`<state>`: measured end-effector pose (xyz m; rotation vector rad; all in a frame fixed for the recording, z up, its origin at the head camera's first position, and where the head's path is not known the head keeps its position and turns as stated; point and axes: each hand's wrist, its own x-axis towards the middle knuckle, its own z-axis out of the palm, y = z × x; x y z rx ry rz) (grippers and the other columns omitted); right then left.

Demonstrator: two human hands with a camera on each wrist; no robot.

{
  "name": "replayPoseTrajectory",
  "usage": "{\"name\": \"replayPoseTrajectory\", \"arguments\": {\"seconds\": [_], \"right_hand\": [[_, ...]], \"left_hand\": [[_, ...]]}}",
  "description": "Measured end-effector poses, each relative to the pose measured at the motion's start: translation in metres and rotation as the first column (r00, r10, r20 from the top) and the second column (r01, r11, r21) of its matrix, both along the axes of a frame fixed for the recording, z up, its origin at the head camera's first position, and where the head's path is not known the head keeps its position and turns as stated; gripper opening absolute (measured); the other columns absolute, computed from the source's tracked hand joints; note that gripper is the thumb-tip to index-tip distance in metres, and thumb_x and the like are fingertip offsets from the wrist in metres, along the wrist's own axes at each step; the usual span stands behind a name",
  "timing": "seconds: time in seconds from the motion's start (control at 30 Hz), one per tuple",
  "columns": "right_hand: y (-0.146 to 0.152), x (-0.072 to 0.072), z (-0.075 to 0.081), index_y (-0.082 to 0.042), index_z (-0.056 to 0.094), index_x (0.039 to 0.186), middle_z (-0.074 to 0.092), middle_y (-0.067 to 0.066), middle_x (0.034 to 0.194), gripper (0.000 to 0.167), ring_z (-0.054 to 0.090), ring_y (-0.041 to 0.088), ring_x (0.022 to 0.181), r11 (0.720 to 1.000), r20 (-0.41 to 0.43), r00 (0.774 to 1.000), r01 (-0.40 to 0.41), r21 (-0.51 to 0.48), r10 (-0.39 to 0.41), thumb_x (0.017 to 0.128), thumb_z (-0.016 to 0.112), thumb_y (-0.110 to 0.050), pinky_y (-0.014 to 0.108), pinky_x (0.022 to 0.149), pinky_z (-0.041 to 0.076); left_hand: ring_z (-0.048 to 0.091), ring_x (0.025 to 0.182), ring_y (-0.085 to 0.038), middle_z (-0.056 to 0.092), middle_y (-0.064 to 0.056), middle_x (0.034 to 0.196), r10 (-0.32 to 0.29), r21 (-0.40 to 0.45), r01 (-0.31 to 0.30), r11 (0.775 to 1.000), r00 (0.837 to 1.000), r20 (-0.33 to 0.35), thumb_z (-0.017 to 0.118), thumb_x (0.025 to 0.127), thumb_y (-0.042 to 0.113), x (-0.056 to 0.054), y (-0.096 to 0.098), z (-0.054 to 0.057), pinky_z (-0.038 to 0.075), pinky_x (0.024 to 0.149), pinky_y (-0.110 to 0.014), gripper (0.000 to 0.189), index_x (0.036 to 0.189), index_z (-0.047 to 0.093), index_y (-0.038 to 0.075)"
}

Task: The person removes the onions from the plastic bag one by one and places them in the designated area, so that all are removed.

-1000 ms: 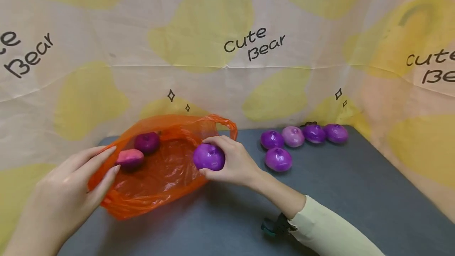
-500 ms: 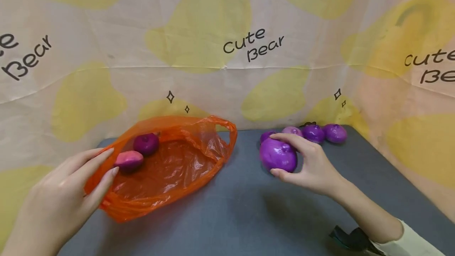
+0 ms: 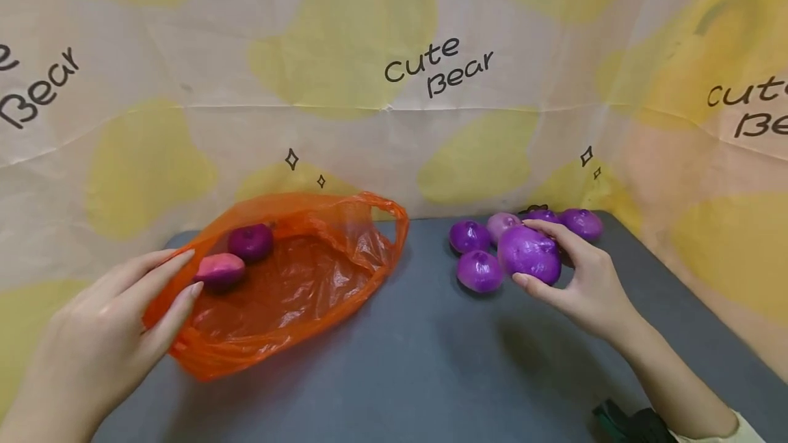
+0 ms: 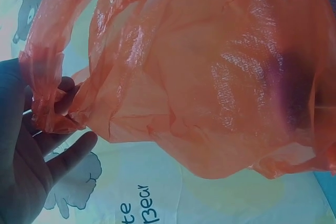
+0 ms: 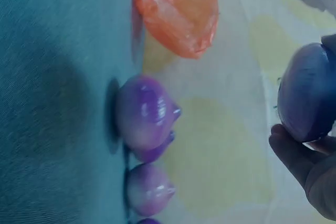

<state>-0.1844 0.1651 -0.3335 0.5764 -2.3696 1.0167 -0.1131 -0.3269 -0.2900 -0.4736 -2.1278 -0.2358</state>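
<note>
My right hand (image 3: 594,282) pinches a glossy purple onion (image 3: 529,255) between thumb and fingers, raised above the table at the right. Beside and behind it sit several more onions, among them a front one (image 3: 480,272), a darker one (image 3: 470,236) and a paler one (image 3: 503,227). At the left, my left hand (image 3: 113,316) grips the edge of an orange plastic bag (image 3: 271,351) between fingers and thumb, its mouth spread wide. Inside lie a dark purple round piece (image 3: 250,243) and a pink-topped one (image 3: 220,270). The left wrist view shows the bag's handle (image 4: 44,72) across the left fingers.
A grey table (image 3: 394,368) extends under everything. Behind it hangs a pale cloth (image 3: 345,149) with yellow patches and printed words, folding round to the right. A dark strap (image 3: 634,422) is at the right wrist.
The right hand has carried its onion from the bag's mouth rightward to the other onions, uncovering the front one again. The left hand has kept its grip on the bag nearly still.
</note>
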Motion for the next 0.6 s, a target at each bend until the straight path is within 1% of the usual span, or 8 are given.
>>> {"name": "replayPoseTrajectory", "arguments": {"seconds": [0.07, 0.13, 0.2, 0.27, 0.37, 0.43, 0.5, 0.6], "right_hand": [[0.005, -0.004, -0.002, -0.016, 0.059, 0.139, 0.067, 0.009, 0.128, 0.067, 0.061, -0.009, 0.099, 0.999, 0.053, 0.998, 0.045, -0.006, -0.045, 0.077, 0.087, -0.015, 0.001, 0.082, 0.047], [0.009, -0.01, -0.005, -0.017, 0.058, 0.14, 0.065, 0.011, 0.13, 0.065, 0.064, 0.002, 0.103, 0.996, 0.092, 0.992, 0.088, 0.001, -0.088, 0.081, 0.085, -0.021, 0.002, 0.082, 0.048], [0.012, -0.016, -0.008, -0.018, 0.057, 0.141, 0.064, 0.014, 0.132, 0.064, 0.066, 0.017, 0.107, 0.993, 0.112, 0.986, 0.121, 0.017, -0.122, 0.083, 0.083, -0.025, 0.017, 0.085, 0.057], [0.016, -0.022, -0.013, -0.017, 0.057, 0.14, 0.063, 0.015, 0.133, 0.065, 0.065, 0.031, 0.108, 0.989, 0.097, 0.985, 0.141, 0.044, -0.145, 0.082, 0.084, -0.027, 0.037, 0.086, 0.062], [0.022, -0.03, -0.022, -0.015, 0.061, 0.137, 0.065, 0.014, 0.132, 0.067, 0.065, 0.037, 0.111, 0.983, 0.022, 0.987, 0.155, 0.095, -0.157, 0.077, 0.087, -0.027, 0.059, 0.088, 0.058], [0.026, -0.034, -0.029, -0.016, 0.063, 0.135, 0.066, 0.012, 0.133, 0.067, 0.066, 0.036, 0.113, 0.979, -0.028, 0.985, 0.173, 0.111, -0.17, 0.074, 0.089, -0.024, 0.04, 0.093, 0.059], [0.028, -0.037, -0.034, -0.016, 0.065, 0.134, 0.067, 0.011, 0.133, 0.066, 0.066, 0.036, 0.115, 0.975, -0.055, 0.979, 0.199, 0.1, -0.194, 0.074, 0.089, -0.023, 0.019, 0.095, 0.051], [0.03, -0.039, -0.042, -0.017, 0.064, 0.135, 0.066, 0.012, 0.134, 0.063, 0.065, 0.038, 0.116, 0.972, -0.03, 0.973, 0.229, 0.058, -0.228, 0.077, 0.088, -0.024, 0.017, 0.098, 0.049]], "left_hand": [[0.067, 0.095, -0.041, 0.073, -0.019, 0.105, -0.001, -0.003, 0.001, 1.0, 1.0, 0.005, 0.04, 0.102, 0.064, -0.002, 0.001, 0.0, 0.017, 0.111, 0.003, 0.073, 0.115, 0.074, 0.001], [0.067, 0.093, -0.041, 0.073, -0.019, 0.105, 0.001, -0.008, 0.0, 1.0, 1.0, 0.011, 0.039, 0.101, 0.065, -0.002, 0.001, 0.0, 0.016, 0.11, 0.004, 0.074, 0.114, 0.074, 0.001], [0.067, 0.093, -0.041, 0.072, -0.019, 0.104, 0.007, -0.011, -0.007, 1.0, 1.0, 0.018, 0.039, 0.101, 0.066, -0.002, 0.0, -0.001, 0.016, 0.109, 0.004, 0.075, 0.114, 0.074, 0.001], [0.067, 0.093, -0.041, 0.072, -0.019, 0.104, 0.012, -0.011, -0.011, 1.0, 1.0, 0.025, 0.039, 0.101, 0.066, -0.002, -0.001, -0.001, 0.016, 0.109, 0.004, 0.076, 0.113, 0.074, 0.0], [0.066, 0.094, -0.041, 0.072, -0.019, 0.105, 0.01, -0.007, -0.01, 1.0, 1.0, 0.025, 0.039, 0.101, 0.066, -0.002, -0.001, -0.002, 0.016, 0.11, 0.004, 0.076, 0.113, 0.074, 0.0], [0.066, 0.094, -0.04, 0.072, -0.019, 0.105, 0.007, -0.003, -0.007, 1.0, 1.0, 0.022, 0.039, 0.101, 0.066, -0.002, -0.002, -0.002, 0.016, 0.11, 0.004, 0.076, 0.113, 0.074, 0.0], [0.066, 0.095, -0.04, 0.072, -0.019, 0.105, 0.001, -0.001, -0.001, 1.0, 1.0, 0.016, 0.04, 0.101, 0.066, -0.003, -0.002, -0.002, 0.017, 0.111, 0.003, 0.075, 0.113, 0.074, 0.0], [0.066, 0.095, -0.04, 0.072, -0.018, 0.105, -0.002, -0.003, 0.002, 1.0, 1.0, 0.013, 0.04, 0.101, 0.066, -0.004, -0.001, -0.003, 0.017, 0.111, 0.003, 0.075, 0.113, 0.074, 0.001]]}}
